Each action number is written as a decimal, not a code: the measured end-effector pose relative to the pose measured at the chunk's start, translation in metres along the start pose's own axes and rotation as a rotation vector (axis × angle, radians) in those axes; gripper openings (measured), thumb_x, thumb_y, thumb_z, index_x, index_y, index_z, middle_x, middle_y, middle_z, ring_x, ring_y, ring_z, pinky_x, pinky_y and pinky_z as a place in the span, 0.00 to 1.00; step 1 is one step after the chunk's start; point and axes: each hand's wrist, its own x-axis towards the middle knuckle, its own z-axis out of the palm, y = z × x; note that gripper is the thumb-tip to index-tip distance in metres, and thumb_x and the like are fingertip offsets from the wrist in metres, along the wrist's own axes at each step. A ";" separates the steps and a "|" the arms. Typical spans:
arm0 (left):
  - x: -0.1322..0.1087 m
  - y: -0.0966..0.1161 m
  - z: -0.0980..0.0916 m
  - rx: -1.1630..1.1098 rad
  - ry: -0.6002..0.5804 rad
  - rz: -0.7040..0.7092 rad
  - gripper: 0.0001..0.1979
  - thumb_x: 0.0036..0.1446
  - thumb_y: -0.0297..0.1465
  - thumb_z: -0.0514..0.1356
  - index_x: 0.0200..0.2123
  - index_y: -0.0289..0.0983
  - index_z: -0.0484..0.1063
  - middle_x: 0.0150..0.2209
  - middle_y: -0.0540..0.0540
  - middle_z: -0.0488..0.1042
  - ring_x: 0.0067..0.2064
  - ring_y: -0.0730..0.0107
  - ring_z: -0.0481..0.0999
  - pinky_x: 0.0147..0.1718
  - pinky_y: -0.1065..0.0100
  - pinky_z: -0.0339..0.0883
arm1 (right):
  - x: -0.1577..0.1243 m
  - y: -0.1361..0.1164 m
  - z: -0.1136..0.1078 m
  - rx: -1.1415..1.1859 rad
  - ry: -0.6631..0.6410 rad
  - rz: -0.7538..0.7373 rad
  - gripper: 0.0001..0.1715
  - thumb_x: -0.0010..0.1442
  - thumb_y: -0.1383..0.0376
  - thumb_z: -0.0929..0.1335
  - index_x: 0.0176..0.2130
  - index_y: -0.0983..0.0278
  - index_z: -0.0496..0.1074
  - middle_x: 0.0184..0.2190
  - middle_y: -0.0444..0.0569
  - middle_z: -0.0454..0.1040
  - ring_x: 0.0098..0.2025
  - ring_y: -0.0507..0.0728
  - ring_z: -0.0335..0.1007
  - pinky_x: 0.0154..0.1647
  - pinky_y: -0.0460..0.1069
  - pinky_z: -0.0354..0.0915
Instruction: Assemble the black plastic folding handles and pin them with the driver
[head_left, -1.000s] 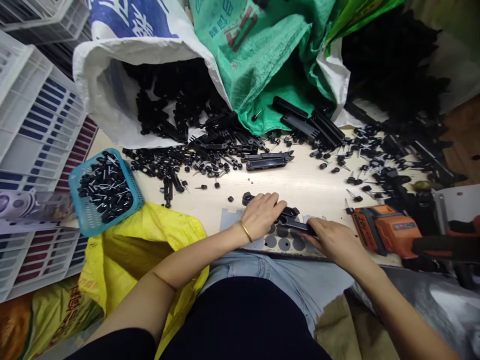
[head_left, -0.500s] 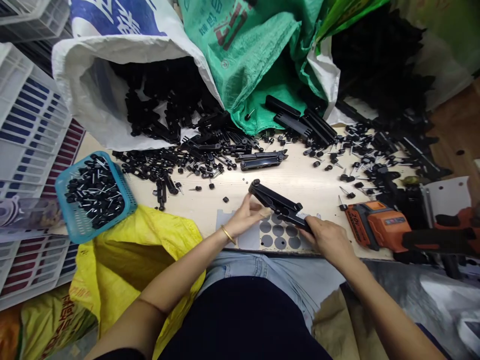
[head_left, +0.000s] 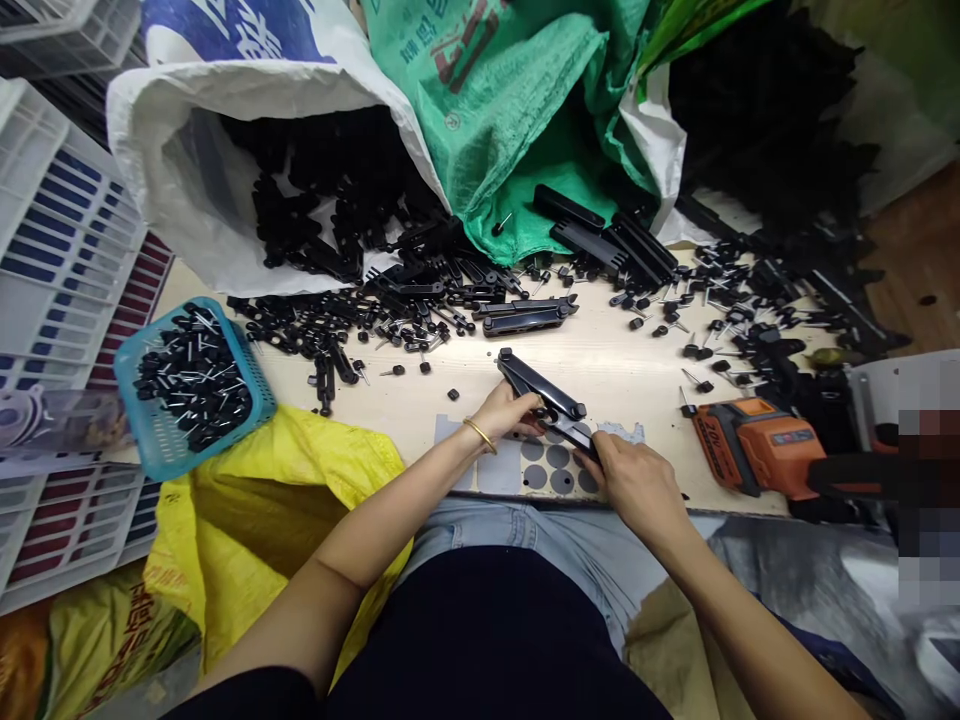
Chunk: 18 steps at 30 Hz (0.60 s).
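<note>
My left hand (head_left: pixel 510 410) and my right hand (head_left: pixel 634 482) hold a long black plastic assembly (head_left: pixel 544 396) slantwise just above the table's near edge. The right hand grips its near end, fingers wrapped round it. The left hand pinches its underside near the middle. Beneath it lies a grey sheet with round black pads (head_left: pixel 551 465).
Loose black parts (head_left: pixel 390 310) and pins litter the wooden table (head_left: pixel 622 365). A teal basket (head_left: pixel 154 440) of black pins stands at the left. An orange power tool (head_left: pixel 757 450) lies at the right. White (head_left: pixel 187 170) and green sacks (head_left: pixel 517 110) lie behind, a yellow bag (head_left: pixel 270 500) lower left.
The black assembly was lifted off the grey sheet and turned slantwise. My left hand slid from on top of it to its underside; the right hand kept its grip on the near end.
</note>
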 end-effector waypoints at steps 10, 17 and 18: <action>-0.033 -0.007 -0.053 0.044 -0.168 -0.121 0.20 0.42 0.27 0.63 0.40 0.35 0.61 0.26 0.50 0.74 0.25 0.70 0.77 0.25 0.70 0.72 | 0.008 0.047 0.020 0.066 -0.101 -0.301 0.08 0.63 0.65 0.60 0.32 0.64 0.65 0.26 0.47 0.71 0.27 0.53 0.66 0.32 0.48 0.51; -0.014 -0.001 -0.043 -0.088 0.159 -0.047 0.25 0.49 0.54 0.57 0.24 0.37 0.59 0.15 0.55 0.62 0.11 0.83 0.54 0.07 0.79 0.39 | -0.002 0.003 0.006 0.021 -0.060 -0.209 0.06 0.60 0.67 0.63 0.30 0.64 0.64 0.23 0.46 0.69 0.25 0.54 0.64 0.31 0.49 0.49; -0.012 -0.003 -0.041 -0.081 0.193 -0.031 0.26 0.49 0.55 0.56 0.22 0.38 0.57 0.14 0.56 0.59 0.10 0.84 0.52 0.07 0.79 0.37 | -0.003 -0.003 0.001 0.008 -0.067 -0.181 0.05 0.60 0.68 0.63 0.30 0.64 0.64 0.23 0.47 0.69 0.25 0.55 0.64 0.30 0.50 0.49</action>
